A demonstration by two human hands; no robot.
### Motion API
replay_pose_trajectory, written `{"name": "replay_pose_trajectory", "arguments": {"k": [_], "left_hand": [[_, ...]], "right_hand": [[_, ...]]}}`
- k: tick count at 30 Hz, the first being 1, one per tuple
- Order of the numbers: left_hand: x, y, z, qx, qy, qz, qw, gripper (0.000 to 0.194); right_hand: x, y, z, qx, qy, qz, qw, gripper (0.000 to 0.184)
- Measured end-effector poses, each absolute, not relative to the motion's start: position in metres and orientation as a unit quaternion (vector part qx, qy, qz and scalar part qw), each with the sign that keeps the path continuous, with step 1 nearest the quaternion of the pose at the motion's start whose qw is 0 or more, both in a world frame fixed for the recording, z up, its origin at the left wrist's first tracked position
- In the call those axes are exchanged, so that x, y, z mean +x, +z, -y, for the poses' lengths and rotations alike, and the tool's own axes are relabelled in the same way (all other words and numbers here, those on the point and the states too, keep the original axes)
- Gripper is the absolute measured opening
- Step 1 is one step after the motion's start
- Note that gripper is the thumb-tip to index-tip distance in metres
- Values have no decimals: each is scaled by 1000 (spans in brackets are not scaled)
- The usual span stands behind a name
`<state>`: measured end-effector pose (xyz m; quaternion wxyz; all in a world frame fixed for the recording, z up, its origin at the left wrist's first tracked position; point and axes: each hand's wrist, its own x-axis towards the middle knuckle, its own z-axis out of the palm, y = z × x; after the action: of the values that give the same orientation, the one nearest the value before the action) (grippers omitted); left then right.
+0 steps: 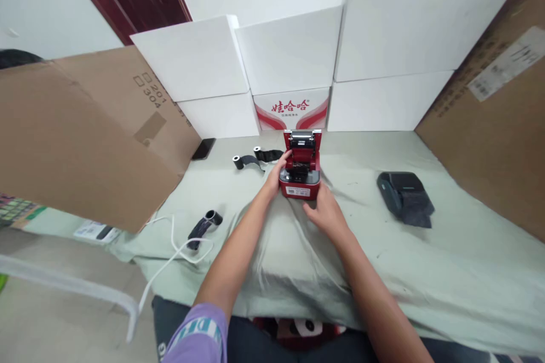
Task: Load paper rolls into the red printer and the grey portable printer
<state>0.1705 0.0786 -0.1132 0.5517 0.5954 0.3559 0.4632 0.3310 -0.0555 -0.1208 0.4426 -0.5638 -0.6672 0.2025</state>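
A small red label printer (pixel 299 188) stands on the cloth-covered table, its lid (pixel 302 142) raised and its inside showing. My left hand (pixel 276 174) lies along the printer's left side, fingers reaching up toward the lid hinge. Against the front right corner rests my right hand (pixel 327 211), thumb pointing left below the front face; its other fingers are partly hidden. Together the two hands hold the printer from both sides. Just left of it are two dark ribbon rolls, a nearer one (pixel 238 163) and a farther one (pixel 258 152), with black ribbon unrolled toward the printer.
A black portable printer (pixel 404 197) with dark film sits at right. Another dark roll (pixel 213 217) and a white cable (pixel 187 247) lie at left, a phone (pixel 204 148) farther back. White boxes (pixel 289 48) wall the back; cardboard sheets (pixel 85 136) stand at the sides.
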Motion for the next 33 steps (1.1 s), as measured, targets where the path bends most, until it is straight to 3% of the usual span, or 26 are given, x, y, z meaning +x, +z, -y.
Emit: {"name": "replay_pose_trajectory", "arguments": {"k": [3, 10, 15, 18, 21, 27, 30, 33], "left_hand": [[175, -122, -66, 596, 511, -338, 519, 50], [154, -110, -44, 794, 509, -275, 188, 49], [153, -112, -32, 809, 520, -261, 79, 28], [155, -116, -30, 816, 513, -262, 46, 27], [156, -118, -32, 826, 499, -260, 37, 28], [162, -123, -35, 818, 522, -237, 53, 21], [162, -123, -33, 812, 533, -233, 46, 28], [158, -121, -30, 788, 561, -247, 53, 51]], "right_hand": [[337, -115, 53, -586, 205, 661, 422, 66], [359, -91, 66, -611, 276, 648, 361, 56], [374, -50, 46, -623, 263, 593, 437, 50], [369, -42, 4, -607, 302, 545, 493, 59], [362, -49, -40, -643, 369, 463, 487, 64], [363, -60, -84, -574, 413, 429, 562, 51], [353, -62, -96, -514, 439, 421, 605, 50], [342, -67, -103, -472, 464, 379, 647, 57]]}}
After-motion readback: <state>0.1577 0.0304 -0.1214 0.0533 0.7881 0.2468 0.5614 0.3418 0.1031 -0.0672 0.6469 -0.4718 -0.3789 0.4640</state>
